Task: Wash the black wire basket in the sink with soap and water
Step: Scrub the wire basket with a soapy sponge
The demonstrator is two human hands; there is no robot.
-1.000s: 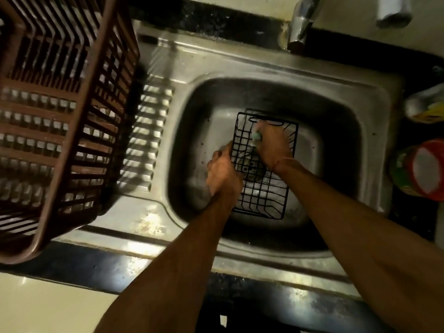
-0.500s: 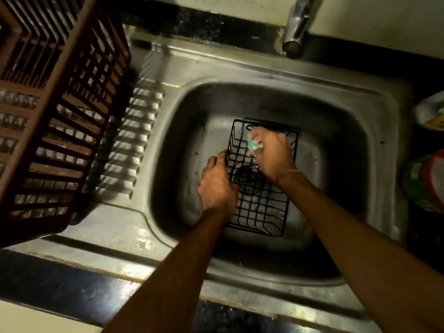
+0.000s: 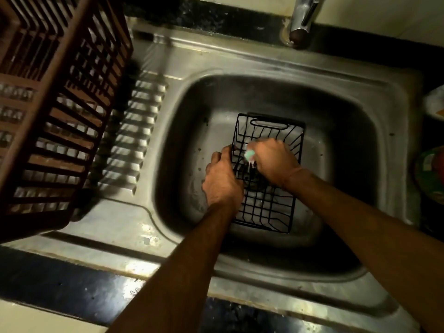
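Note:
The black wire basket [image 3: 266, 207] lies in the bowl of the steel sink [image 3: 348, 131], its handle end towards the tap. My left hand [image 3: 222, 179] grips the basket's left rim. Inside the basket, my right hand [image 3: 274, 159] holds a small green scrubber [image 3: 249, 154] with white foam dripping from it, pressed against the wires near the left side. No water comes from the tap [image 3: 301, 20].
A brown plastic dish crate [image 3: 48, 111] stands on the ribbed drainboard [image 3: 134, 140] at the left. Containers, one red and green [image 3: 432, 179], sit on the dark counter at the right edge. A black counter strip runs along the front.
My right hand with the scrubber has shifted slightly along the basket's wires, and foam now drips from it. My left hand keeps its grip on the rim. The camera has moved closer.

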